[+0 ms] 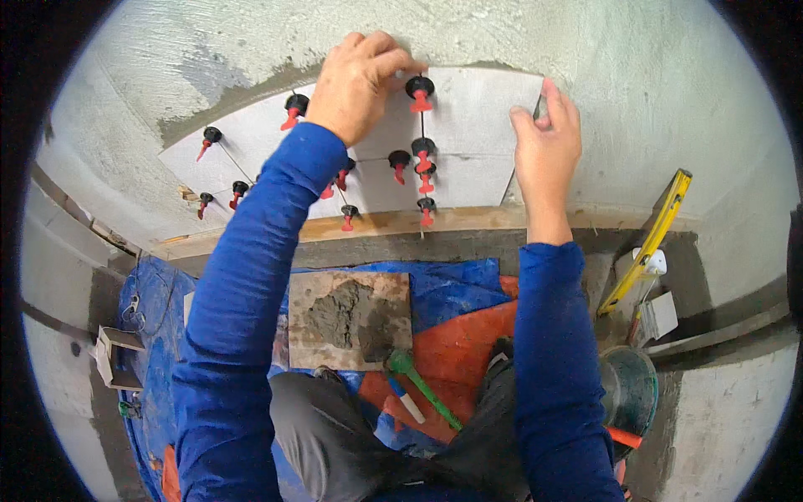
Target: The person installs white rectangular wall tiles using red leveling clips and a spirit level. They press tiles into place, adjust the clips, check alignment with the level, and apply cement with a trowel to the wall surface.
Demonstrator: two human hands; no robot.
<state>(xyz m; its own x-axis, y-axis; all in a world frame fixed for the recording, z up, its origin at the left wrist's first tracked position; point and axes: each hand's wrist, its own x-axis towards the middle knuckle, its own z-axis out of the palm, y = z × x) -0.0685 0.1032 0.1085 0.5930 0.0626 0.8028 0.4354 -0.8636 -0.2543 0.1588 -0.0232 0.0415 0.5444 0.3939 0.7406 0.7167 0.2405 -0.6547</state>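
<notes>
Pale wall tiles (473,180) stand in two rows against the rough wall, with black and red tile levelling clips (421,94) across their joints. My left hand (355,92) is closed at the tiles' upper edge, beside the topmost clip. Its curled fingers hide whatever may be between them. My right hand (549,138) grips the right end of the upper right wall tile (481,109), fingers at its corner and thumb close to its face. A narrow dark sliver shows between that thumb and forefinger; I cannot tell what it is.
A wooden strip (468,219) runs under the tiles. Below lie a board (305,356) with grey mortar (339,314), a green-handled tool (435,400) and a marker (408,406) on blue and orange sheeting. A yellow spirit level (644,247) leans at right, near a bucket (629,389).
</notes>
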